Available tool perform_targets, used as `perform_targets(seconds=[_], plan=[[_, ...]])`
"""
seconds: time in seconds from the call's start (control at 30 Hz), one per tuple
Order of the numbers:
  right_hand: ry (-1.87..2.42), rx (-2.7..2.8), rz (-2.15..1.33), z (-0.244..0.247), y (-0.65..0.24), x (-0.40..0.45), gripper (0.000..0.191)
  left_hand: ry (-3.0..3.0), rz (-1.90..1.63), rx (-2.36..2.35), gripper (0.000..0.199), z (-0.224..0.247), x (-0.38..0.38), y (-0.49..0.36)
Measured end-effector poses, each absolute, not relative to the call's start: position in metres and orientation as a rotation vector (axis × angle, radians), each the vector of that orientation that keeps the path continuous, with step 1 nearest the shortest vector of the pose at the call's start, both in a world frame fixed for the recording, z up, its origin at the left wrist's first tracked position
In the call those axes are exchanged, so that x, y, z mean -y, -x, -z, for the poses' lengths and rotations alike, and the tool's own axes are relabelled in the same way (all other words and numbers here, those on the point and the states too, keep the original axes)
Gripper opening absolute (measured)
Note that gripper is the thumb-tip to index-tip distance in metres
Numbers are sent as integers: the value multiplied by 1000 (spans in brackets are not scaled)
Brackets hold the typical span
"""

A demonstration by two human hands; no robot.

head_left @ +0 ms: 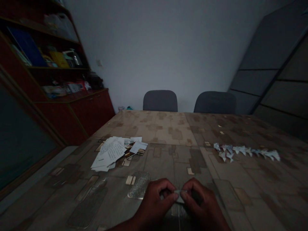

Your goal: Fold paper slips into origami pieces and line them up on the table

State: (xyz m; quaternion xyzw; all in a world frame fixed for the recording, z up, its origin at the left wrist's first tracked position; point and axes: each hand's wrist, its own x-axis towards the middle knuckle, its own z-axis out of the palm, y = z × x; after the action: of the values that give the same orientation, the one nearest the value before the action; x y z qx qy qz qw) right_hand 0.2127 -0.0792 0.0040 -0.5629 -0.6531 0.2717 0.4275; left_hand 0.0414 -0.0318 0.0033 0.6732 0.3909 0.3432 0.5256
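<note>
A small folded piece of paper (180,199) is pinched between both my hands, low over the near middle of the table. My left hand (158,199) grips its left side between thumb and forefinger. On the right side, my right hand (199,200) holds it in the same kind of pinch. The fingers cover much of the paper, so its full shape is hidden. To the left lies a spread pile of printed sheets (109,154), with smaller paper pieces (138,147) beside it. A row of folded paper pieces (243,150) lies on the right.
A patterned cloth covers the table (166,128). Two grey chairs (160,100) stand at its far edge, against the wall. Red-brown shelves (89,109) hold bags, boxes and a kettle at the left. A grey panelled surface (260,64) rises at the right.
</note>
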Motion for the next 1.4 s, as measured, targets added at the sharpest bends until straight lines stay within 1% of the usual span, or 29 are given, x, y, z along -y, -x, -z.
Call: perform_targets(seconds=[0.1, 0.17, 0.23, 0.33, 0.4, 0.47, 0.53, 0.57, 0.6, 0.7, 0.83, 1.0, 1.17, 1.2, 1.4], plan=[[1388, 1513, -761, 0, -213, 78, 23, -1489, -785, -938, 11, -6, 33, -44], [1411, 1515, -752, 2, -214, 77, 22, -1460, -764, -972, 7, -8, 33, -46], [1461, 1596, -667, 3, -216, 76, 18, -1463, -755, -997, 4, -9, 32, -47], [1520, 1774, -482, 3, -220, 72, 13, -1542, -718, -1031, 14, -9, 32, -46], [1559, 1873, -402, 4, -223, 68, 12, -1720, -666, -1048, 18, -6, 32, -44], [1609, 1933, -347, 7, -226, 63, 11, -2039, -654, -1003, 14, -1, 31, -40], [1651, 1959, -294, 10, -228, 59, 9, -2442, -765, -867, 9, 6, 30, -36], [1665, 1966, -267, 12, -229, 58, 8, -2617, -820, -755, 10, 10, 29, -35], [1676, 1969, -241, 14, -230, 57, 8, -2727, -868, -717, 12, 13, 29, -33], [1688, 1982, -204, 17, -230, 55, 7, -2909, -874, -709, 7, 19, 29, -31], [1712, 1948, -172, 13, -227, 56, 8, -3003, -776, -761, 5, 21, 30, -31], [1740, 1918, -140, 9, -221, 56, 11, -3055, -816, -779, 9, 23, 32, -32], [1795, 1899, -122, 7, -217, 51, 17, -3049, -799, -744, 5, 20, 34, -34], [1802, 1894, -137, 6, -216, 50, 17, -3037, -787, -755, 2, 19, 34, -35], [1798, 1857, -212, 6, -215, 46, 13, -3053, -772, -679, 6, 12, 31, -33]])
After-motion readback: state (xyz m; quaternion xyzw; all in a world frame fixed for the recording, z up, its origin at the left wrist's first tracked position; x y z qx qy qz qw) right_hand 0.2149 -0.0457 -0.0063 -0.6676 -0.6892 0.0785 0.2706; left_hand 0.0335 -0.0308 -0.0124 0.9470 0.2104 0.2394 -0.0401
